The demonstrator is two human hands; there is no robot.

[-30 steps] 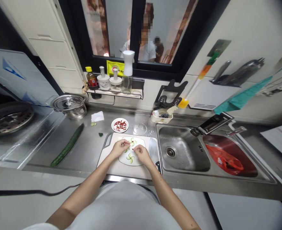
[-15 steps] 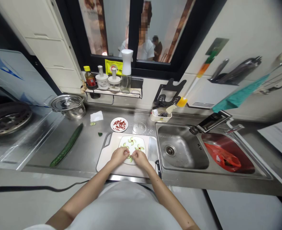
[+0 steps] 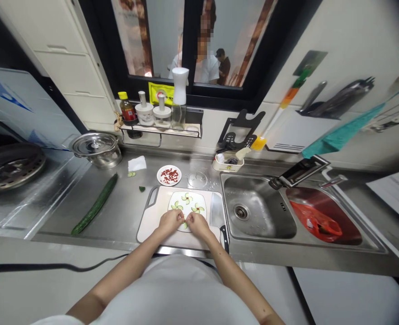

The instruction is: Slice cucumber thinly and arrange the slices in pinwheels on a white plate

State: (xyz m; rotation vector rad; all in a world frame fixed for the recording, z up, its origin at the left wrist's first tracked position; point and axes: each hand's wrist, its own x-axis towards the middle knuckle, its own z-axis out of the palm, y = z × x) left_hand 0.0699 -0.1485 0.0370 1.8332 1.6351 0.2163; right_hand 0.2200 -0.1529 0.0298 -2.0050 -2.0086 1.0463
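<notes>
A white plate (image 3: 194,199) lies on the cutting board (image 3: 152,225), with pinwheels of cucumber slices (image 3: 187,198) that have red pieces at their centres. My left hand (image 3: 171,220) and my right hand (image 3: 198,225) meet over the plate's near edge, around the nearest cucumber pieces. Both have fingers pinched together; what is between them is too small to make out. A cleaver (image 3: 217,212) rests on the board's right side. Behind the board stands a small dish (image 3: 169,167) of red pieces.
A whole cucumber (image 3: 96,204) lies at left, near a lidded pot (image 3: 97,150). White paper (image 3: 137,163) and cucumber bits are behind it. The sink (image 3: 258,212) is at right, with a red bag (image 3: 316,223). Bottles stand on a rack (image 3: 161,129). The window shows people.
My hands have shifted very slightly and stay pinched together over the same spot of the plate. The whole view has moved a little.
</notes>
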